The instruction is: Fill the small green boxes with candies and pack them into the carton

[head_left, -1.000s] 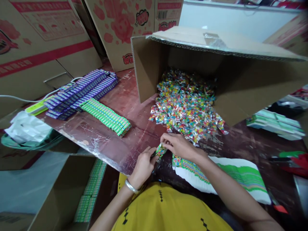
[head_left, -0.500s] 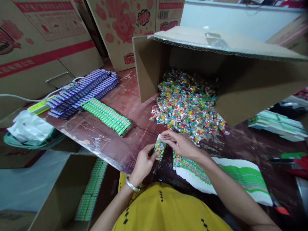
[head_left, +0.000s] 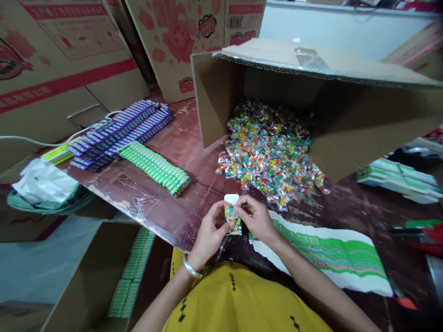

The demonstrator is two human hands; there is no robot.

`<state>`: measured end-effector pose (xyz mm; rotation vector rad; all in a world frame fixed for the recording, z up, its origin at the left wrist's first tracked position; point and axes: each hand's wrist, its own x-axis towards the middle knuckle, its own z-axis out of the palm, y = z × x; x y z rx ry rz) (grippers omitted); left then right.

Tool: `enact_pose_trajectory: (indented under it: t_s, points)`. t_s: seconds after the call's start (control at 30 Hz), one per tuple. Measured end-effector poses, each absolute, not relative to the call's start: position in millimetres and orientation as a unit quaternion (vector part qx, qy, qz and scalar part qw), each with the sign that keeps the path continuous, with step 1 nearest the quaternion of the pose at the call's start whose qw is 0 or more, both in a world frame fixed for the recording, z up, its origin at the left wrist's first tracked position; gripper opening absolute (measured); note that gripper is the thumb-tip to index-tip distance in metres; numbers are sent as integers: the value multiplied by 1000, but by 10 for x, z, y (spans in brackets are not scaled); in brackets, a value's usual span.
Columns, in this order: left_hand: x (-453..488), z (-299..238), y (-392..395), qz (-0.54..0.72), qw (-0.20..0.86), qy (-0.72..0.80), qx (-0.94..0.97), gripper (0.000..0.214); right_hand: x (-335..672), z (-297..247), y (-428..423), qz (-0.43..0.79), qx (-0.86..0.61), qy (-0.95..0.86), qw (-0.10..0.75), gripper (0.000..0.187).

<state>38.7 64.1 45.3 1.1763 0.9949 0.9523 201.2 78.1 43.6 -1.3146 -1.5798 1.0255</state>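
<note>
Carton (head_left: 231,216), green and brightly patterned, white flap (head_left: 231,198) raised, pinched between left hand (head_left: 209,227) and right hand (head_left: 258,220).

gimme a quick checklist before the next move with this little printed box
1. Left hand gripping the small green printed cardboard box: ok.
2. Right hand at the box's upper part: ok.
3. White top flap closed: not ok, it stands up.
4. Something inside the box: cannot tell, its inside is hidden.
5. Clear plastic packets of multicoloured pieces nearby: ok, heaped at the open brown cardboard carton.
</note>
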Motion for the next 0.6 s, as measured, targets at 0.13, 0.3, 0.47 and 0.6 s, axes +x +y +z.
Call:
enact_pose_trajectory:
  t_s: [0.13, 0.3, 0.47, 0.6]
  points:
    - [406, 461, 632, 439, 613, 429, 498, 38, 1949, 473, 807, 409, -495, -609, 466, 9]
    - [430, 440, 607, 474, 607, 443, 459, 43, 1892, 485, 873, 437, -486, -565, 504, 19]
    - [398, 440, 595, 470, 579, 464, 479, 41, 1944, 518, 978, 509, -474, -551, 460, 20]
    - [351, 493, 595, 441, 550, 483, 520, 48, 2022, 549, 1064, 550, -475, -545, 418, 20]
